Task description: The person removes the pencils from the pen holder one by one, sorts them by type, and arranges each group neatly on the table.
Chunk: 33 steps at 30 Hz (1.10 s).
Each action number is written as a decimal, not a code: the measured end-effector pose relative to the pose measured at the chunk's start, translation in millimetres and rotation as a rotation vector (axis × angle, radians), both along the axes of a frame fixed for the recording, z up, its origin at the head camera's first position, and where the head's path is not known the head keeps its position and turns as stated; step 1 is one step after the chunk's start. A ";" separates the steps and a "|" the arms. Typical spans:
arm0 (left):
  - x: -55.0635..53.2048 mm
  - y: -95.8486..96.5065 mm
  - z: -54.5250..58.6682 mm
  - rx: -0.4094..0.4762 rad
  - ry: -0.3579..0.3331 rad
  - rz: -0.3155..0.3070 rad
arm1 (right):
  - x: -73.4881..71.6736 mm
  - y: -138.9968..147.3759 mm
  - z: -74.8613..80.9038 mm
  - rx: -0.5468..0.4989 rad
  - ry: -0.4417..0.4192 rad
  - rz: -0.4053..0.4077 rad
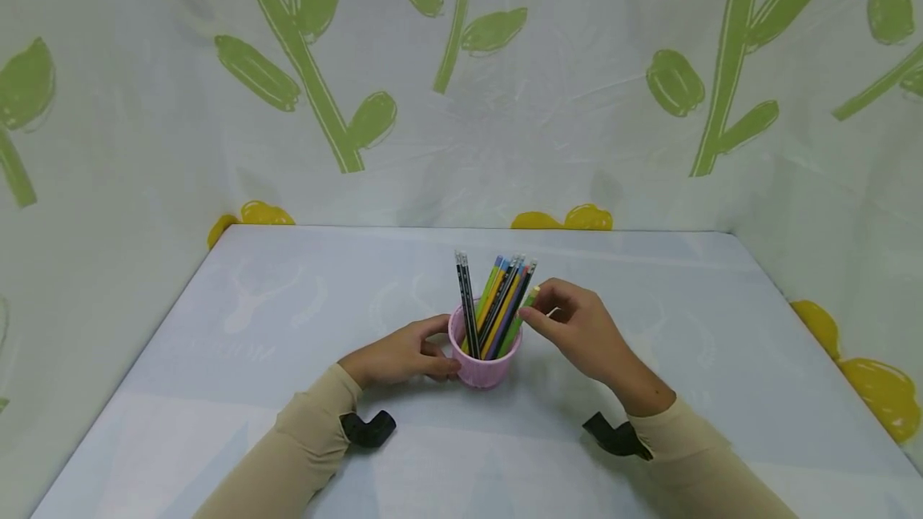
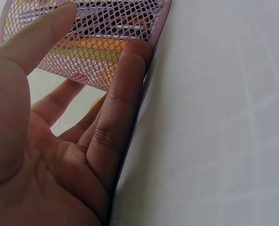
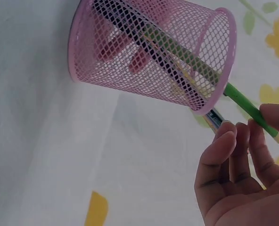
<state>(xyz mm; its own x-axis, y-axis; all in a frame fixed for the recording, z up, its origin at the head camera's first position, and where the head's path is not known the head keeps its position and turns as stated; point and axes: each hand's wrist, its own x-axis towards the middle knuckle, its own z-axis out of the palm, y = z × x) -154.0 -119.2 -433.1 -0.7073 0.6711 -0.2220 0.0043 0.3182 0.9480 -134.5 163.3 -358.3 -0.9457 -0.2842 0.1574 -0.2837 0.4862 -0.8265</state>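
Note:
A pink mesh pencil cup [image 1: 485, 372] stands upright on the table, holding several pencils [image 1: 497, 303], some black, others yellow, blue or purple. My left hand [image 1: 404, 352] grips the cup from its left side, thumb and fingers around the mesh wall; the left wrist view shows the fingers [image 2: 112, 108] low against it. At the cup's right rim, my right hand [image 1: 580, 331] pinches the upper end of a green pencil [image 3: 243, 103] with a pale tip. That pencil leans out over the rim, its lower part still inside the cup.
The white table [image 1: 303, 287] spreads around the cup. Behind it hangs a pale wall sheet [image 1: 548, 118] with green leaves and yellow flowers. Black straps [image 1: 369, 429] sit at both wrists.

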 end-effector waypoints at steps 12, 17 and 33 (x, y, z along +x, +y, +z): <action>-0.2 0.7 0.4 0.003 -0.002 -0.004 | 5.7 5.4 11.8 -0.069 0.052 0.010; 0.6 0.1 0.2 -0.006 -0.002 0.002 | 7.4 7.4 16.5 -0.156 0.103 0.042; 0.1 -0.2 -0.3 0.005 -0.006 -0.002 | 11.5 15.9 32.4 -0.366 0.162 0.057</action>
<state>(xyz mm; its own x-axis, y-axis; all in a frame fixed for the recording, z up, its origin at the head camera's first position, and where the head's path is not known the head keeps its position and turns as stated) -153.8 -119.4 -433.4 -0.7047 0.6738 -0.2224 -0.0005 0.3130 0.9497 -122.9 179.2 -325.9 -0.8849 -0.2327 0.4035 -0.4423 0.1477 -0.8846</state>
